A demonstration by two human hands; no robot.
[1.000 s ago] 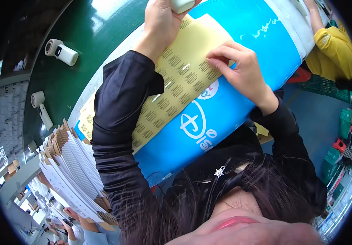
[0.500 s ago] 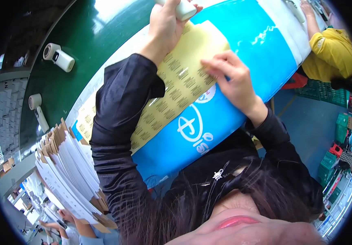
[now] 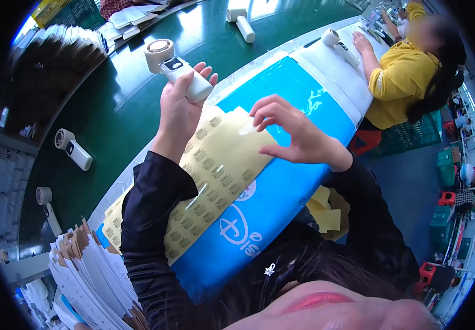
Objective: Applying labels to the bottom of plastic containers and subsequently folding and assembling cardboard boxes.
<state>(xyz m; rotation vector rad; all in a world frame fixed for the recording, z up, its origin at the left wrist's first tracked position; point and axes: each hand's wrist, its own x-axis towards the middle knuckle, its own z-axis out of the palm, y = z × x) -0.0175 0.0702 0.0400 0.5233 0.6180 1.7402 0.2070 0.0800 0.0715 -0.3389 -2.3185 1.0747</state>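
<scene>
Right hand [image 3: 298,133] fingers, bunched at the edge of a yellow label sheet [image 3: 215,165] half a second ago, have parted from the thumb, while the left hand [image 3: 178,104] has dropped into full view; the whole scene sits lower on my feed. Through the head camera, I see the left closed around the handle of a white handheld fan [image 3: 181,71], thumb on top, just beyond the sheet. The right hovers by the sheet's upper right corner, thumb well apart from curled fingers; a pale patch shows at the fingertips, and I cannot tell whether they hold it. Under the sheet lies a blue package [image 3: 281,192]; beyond, a green table [image 3: 113,143] carries other fans [image 3: 78,156].
</scene>
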